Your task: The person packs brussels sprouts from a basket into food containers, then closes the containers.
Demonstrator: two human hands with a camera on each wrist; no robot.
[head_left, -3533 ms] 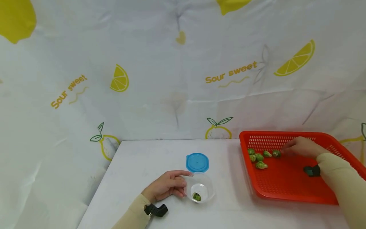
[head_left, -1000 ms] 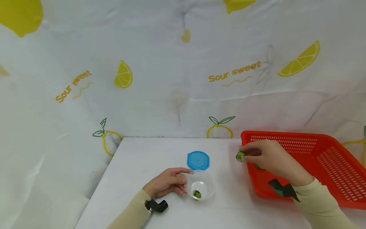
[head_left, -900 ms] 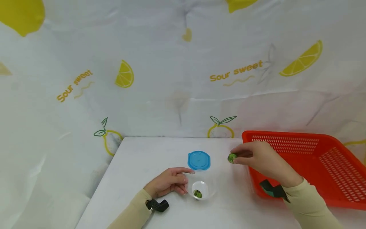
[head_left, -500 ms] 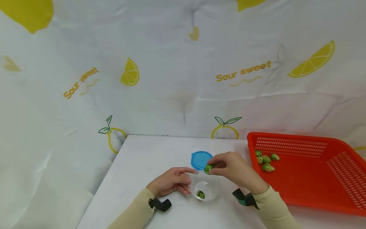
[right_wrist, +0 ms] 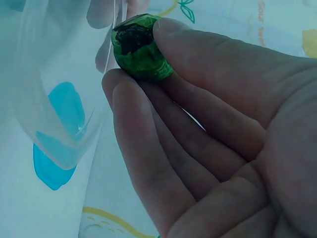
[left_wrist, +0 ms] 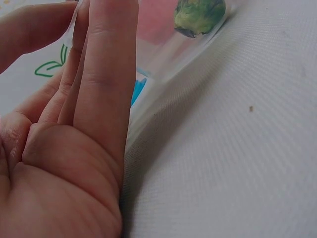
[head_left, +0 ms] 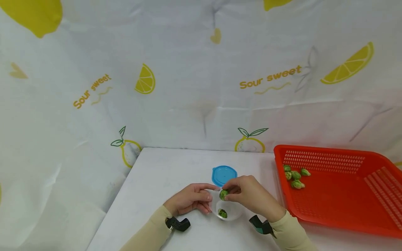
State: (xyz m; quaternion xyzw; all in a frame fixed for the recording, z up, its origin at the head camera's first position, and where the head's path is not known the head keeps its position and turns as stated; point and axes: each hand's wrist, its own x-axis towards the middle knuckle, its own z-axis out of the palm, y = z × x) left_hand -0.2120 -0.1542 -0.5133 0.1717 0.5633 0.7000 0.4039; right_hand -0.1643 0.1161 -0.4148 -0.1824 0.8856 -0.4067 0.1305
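Note:
My right hand (head_left: 251, 195) pinches a Brussels sprout (head_left: 223, 195) between thumb and fingers, over the clear plastic bowl (head_left: 236, 211). In the right wrist view that sprout (right_wrist: 143, 54) shows a dark patch and sits right at the bowl's rim. My left hand (head_left: 191, 199) grips the bowl's left side, thumb and fingers on the wall. Another sprout (head_left: 222, 213) lies at the bottom of the bowl; the left wrist view shows this sprout (left_wrist: 199, 17) through the clear wall. Behind the bowl lies a blue lid (head_left: 224, 175), partly covered by my right fingers.
At the right stands a red plastic basket (head_left: 339, 205) with slotted walls. Several Brussels sprouts (head_left: 296, 175) are gathered in its back left corner. The white table (head_left: 169, 167) meets a lemon-print cloth (head_left: 188, 87) hanging behind it.
My right hand has carried a sprout out of the red basket, leftward and down to the bowl. The left hand has kept its grip on the bowl. The view has shifted slightly.

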